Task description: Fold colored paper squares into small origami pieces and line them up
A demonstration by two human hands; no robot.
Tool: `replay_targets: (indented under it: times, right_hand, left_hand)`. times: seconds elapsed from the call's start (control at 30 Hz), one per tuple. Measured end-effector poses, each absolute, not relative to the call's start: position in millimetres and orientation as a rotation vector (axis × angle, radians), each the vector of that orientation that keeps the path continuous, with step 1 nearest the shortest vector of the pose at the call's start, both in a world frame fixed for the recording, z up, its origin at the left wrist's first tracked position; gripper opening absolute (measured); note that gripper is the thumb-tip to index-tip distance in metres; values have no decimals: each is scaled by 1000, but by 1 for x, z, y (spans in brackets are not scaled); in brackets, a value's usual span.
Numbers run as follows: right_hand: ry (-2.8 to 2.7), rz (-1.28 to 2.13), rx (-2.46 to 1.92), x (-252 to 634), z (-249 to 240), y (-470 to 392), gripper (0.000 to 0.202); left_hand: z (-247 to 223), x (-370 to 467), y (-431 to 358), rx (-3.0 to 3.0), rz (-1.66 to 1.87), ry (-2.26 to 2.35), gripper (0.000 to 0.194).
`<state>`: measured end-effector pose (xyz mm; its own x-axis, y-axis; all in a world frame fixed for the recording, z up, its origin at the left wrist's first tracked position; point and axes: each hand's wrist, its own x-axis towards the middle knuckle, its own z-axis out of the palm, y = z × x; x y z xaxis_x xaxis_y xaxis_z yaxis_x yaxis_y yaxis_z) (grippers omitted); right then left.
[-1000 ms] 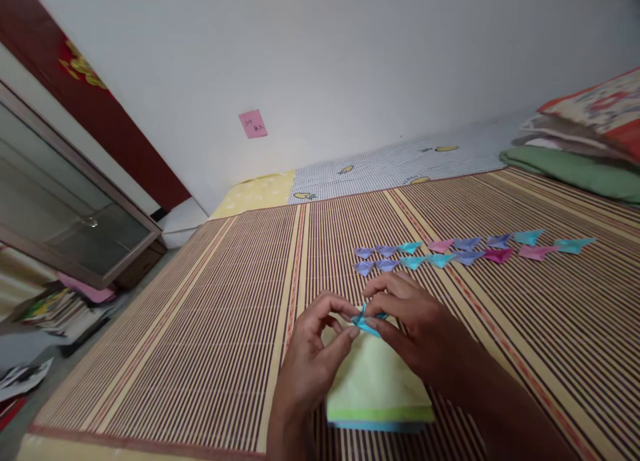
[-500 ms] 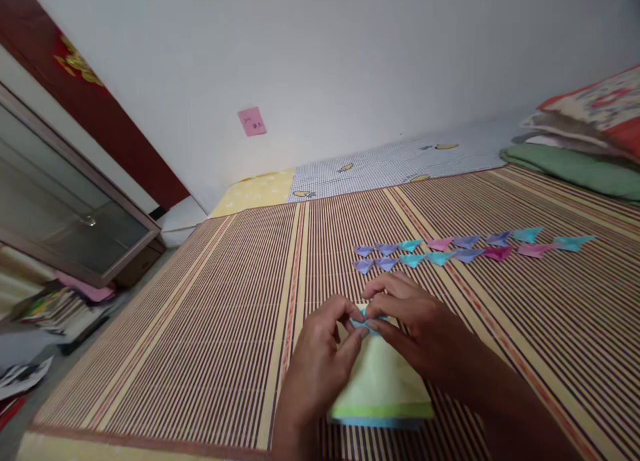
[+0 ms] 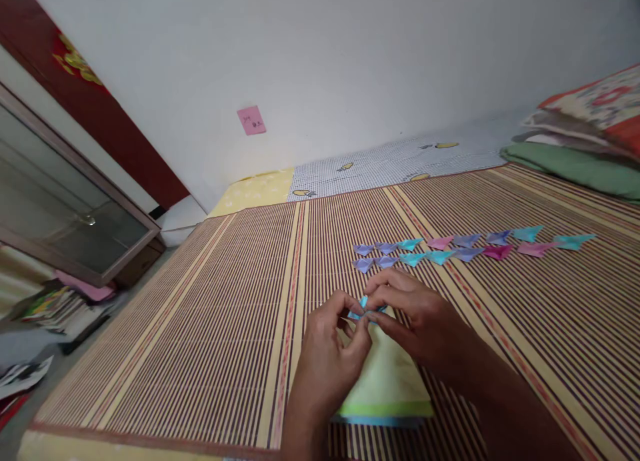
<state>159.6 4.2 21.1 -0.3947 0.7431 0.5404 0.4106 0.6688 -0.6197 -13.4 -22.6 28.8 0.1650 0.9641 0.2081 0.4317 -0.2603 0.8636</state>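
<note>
Own body: two bare hands, bare forearms

Left grip [image 3: 330, 354], 6 o'clock of frame centre: bare human hand. Thumb [image 3: 358, 349] broad at the base, tapering to a rounded tip. Fingers slimmer, rounded. Wrist [image 3: 306, 417] narrower than the hand, bare down to where the frame's lower edge cuts it.

Right grip [image 3: 425, 321], 4 o'clock: bare too. Broad, smooth back, slim tapering fingers, low rounded knuckles. Forearm [image 3: 500, 391] between 4 and 5 o'clock: bare, smooth outline, widening toward the frame edge, longer stretch showing than on the left.

Nails and skin detail: too small and soft to read.
</note>
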Motion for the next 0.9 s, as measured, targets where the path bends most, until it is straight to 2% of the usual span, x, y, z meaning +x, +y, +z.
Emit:
replay_targets:
  times: [0.3, 0.77, 0.9]
  right_hand:
    - [-2022, 515, -931, 155, 24, 5, 20]
    - [-1941, 505, -916, 150, 18, 6, 15]
    - [-1855, 383, -1069, 147, 19, 4, 11]
  left_hand:
    - [21, 2, -23, 1621, 1147, 1448, 14]
    - [26, 2, -23, 1702, 1223, 1447, 14]
    - [27, 4, -24, 1755, 1271, 1527, 16]
